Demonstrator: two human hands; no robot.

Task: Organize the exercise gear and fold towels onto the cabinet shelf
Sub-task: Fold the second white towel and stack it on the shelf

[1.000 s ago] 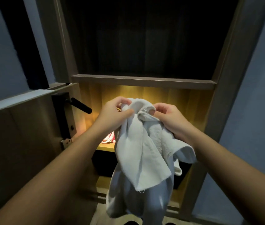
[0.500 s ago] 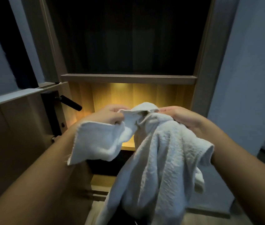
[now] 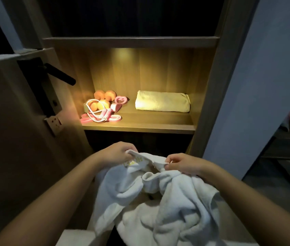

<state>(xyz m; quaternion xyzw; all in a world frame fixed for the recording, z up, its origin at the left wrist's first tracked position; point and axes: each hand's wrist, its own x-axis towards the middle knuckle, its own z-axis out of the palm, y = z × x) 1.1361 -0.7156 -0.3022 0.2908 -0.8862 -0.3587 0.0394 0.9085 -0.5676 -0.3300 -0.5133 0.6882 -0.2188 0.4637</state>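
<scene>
While both hands hold white towel (image 3: 167,201) low, in front of lit cabinet shelf (image 3: 140,126): L hand (image 3: 115,154) grips top hem, fingers curled round it. R hand (image 3: 185,164) pinches same hem btwn thumb + fingers. Rest of towel hangs bunched btwn forearms, unfolded. On shelf, right side: folded towel (image 3: 162,103), flat. Left side: orange dumbbells (image 3: 103,99), jump rope (image 3: 101,112) w/ pink handles, pink grip trainer (image 3: 120,102), clustered close. Black door handle (image 3: 60,76) left of shelf.
</scene>
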